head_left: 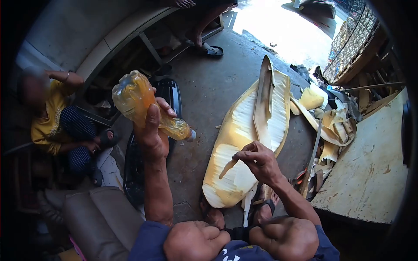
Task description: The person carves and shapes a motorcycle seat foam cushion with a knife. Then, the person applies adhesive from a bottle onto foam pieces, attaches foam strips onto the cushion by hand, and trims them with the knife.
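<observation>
My left hand (153, 130) is wrapped round a clear plastic bottle (130, 96) of yellow-orange liquid. The bottle is tilted, its white cap (190, 135) pointing down to the right. Between the thumb and fingers of my right hand (260, 162) is a thin, flat brownish strip (228, 168), hanging over the foam. Below it lies a long, pale yellow foam seat pad (222, 150) with a ribbed, cut surface, its near end by my feet. A long brown-edged foam offcut (262, 98) rests along the pad's upper part.
A glossy black curved shell (130, 167) lies at left, near a brown cushioned seat (93, 213). Another person in a yellow top (52, 126) sits at far left. Foam scraps (339, 126) and a worn board (365, 165) are at right. Another person's sandalled foot (211, 50) stands at the back.
</observation>
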Motion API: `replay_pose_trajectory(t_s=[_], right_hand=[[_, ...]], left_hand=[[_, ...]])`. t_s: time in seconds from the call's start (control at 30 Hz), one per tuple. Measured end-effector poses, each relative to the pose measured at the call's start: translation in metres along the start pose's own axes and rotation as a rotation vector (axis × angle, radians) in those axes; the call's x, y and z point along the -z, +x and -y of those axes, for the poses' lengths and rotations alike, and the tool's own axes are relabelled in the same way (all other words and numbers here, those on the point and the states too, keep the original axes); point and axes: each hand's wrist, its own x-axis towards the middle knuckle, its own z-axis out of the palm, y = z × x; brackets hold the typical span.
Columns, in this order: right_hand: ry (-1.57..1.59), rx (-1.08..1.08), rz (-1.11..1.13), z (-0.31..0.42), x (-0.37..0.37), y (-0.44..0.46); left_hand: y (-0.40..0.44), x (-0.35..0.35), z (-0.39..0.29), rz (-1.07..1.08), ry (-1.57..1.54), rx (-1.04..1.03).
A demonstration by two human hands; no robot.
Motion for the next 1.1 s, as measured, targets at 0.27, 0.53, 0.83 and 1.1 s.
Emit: replay_pose_trajectory(t_s=[0.27,0.53,0.83,1.1], right_hand=[[0.115,0.017,-0.236,0.003,0.025,0.007],[0.497,-0.338,-0.327,-0.002,0.03,-0.012],[0.837,-0.392,-0.157,-0.017,0.024,-0.017],[0.548,-0.25,-0.014,-0.005,0.029,-0.007]], left_hand=[[-0.087,-0.086,0.048,0.204,0.12,0.657],[-0.098,-0.108,0.08,0.277,0.033,0.6],[-0.107,-0.106,0.09,0.148,0.021,0.591],[-0.105,-0.089,0.093,0.167,0.087,0.572]])
